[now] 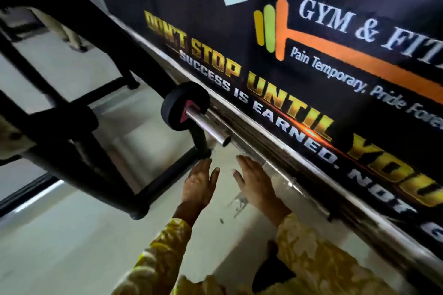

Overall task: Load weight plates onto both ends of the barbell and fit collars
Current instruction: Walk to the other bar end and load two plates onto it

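A chrome barbell sleeve (208, 126) sticks out toward me from a black rack. One black weight plate (178, 105) with a red centre sits on it, pushed in against the rack. No collar shows on the bare sleeve end. My left hand (200, 184) and my right hand (255, 183) hover just below and in front of the sleeve tip, palms facing each other, fingers spread, both empty and touching nothing. Yellow patterned sleeves cover both forearms.
The black rack frame (79, 112) fills the left, with its foot bar (167, 182) beside my left hand. A black gym banner (311, 55) covers the wall on the right, with a metal rail (299, 187) along its bottom edge. Pale floor (72, 235) lies below.
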